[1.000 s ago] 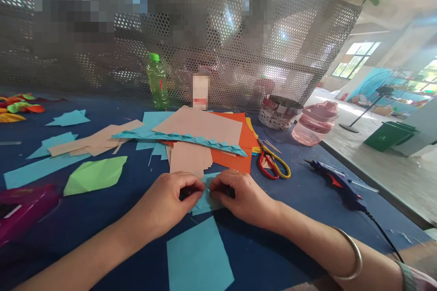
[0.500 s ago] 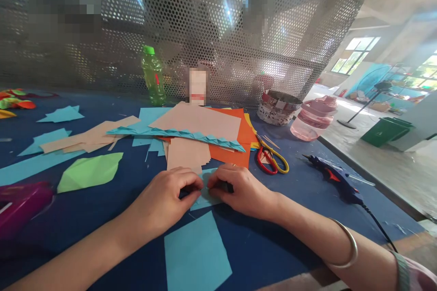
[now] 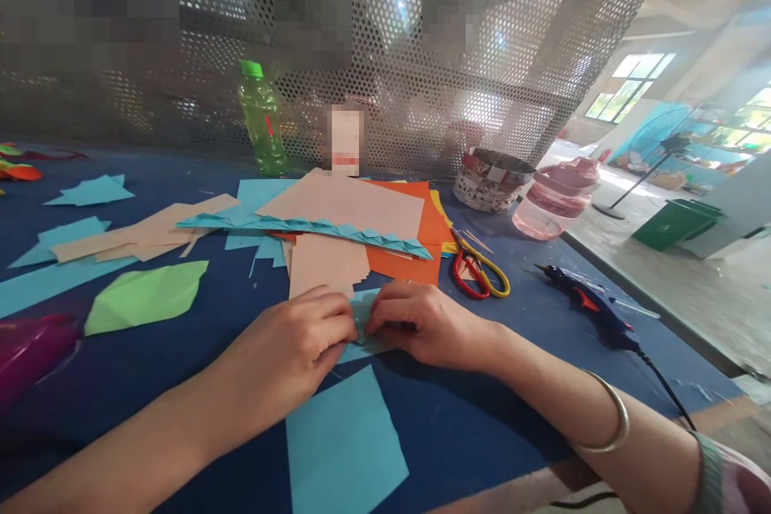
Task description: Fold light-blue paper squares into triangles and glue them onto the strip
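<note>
One left hand (image 3: 304,331), one right hand (image 3: 425,323), both curled over blue paper (image 3: 361,305); pinch hidden, cannot tell. Uneven pressure might crease it crooked.

A slim, smooth, rounded bangle (image 3: 624,416) of pale, shiny metal circles the right forearm (image 3: 542,373), and what looks like a small ring (image 3: 409,282) sits on a finger of the right hand (image 3: 430,321). Further up that arm, a grey-green cuff (image 3: 711,474) edges a pinkish sleeve (image 3: 740,488); the left hand (image 3: 310,337) and forearm are bare.
</note>
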`<action>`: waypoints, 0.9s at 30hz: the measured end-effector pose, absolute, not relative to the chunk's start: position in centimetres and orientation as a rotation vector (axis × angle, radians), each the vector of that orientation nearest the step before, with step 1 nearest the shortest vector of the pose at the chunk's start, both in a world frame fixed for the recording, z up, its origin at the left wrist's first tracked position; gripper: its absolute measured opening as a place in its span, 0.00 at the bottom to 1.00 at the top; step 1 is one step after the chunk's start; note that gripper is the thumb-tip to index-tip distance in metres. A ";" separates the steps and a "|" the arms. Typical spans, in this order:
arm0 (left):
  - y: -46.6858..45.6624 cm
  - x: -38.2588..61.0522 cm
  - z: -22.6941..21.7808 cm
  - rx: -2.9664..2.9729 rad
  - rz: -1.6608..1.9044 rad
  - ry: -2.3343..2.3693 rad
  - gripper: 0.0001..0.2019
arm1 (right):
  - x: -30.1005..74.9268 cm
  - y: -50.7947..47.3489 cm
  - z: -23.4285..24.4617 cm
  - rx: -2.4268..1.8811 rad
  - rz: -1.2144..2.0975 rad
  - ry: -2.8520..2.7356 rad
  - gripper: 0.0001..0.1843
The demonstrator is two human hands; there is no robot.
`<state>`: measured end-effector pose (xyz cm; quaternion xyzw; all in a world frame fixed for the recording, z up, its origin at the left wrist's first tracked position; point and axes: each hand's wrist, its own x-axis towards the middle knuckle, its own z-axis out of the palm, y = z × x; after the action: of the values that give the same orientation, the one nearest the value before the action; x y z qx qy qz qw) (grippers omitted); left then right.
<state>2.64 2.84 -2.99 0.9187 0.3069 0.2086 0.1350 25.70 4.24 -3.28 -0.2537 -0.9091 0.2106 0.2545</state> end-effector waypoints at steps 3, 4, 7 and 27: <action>2.7 2.7 -2.8 2.710 0.588 0.885 0.13 | 25.7 4.2 -3.3 -0.682 0.530 -2.495 0.09; 2.6 2.7 -2.8 2.719 0.587 0.888 0.13 | 25.8 4.2 -3.3 -0.672 0.513 -2.505 0.09; 2.7 2.7 -2.8 2.753 0.589 0.870 0.14 | 25.8 4.1 -3.2 -0.642 0.450 -2.531 0.10; 2.4 2.7 -2.6 2.836 0.545 0.850 0.18 | 25.7 3.5 -2.6 -0.613 0.155 -2.690 0.14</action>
<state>2.67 2.35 -2.57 0.9401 0.2817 0.1807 0.0653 25.65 3.53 -2.59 -0.2179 -0.9561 0.0552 0.1879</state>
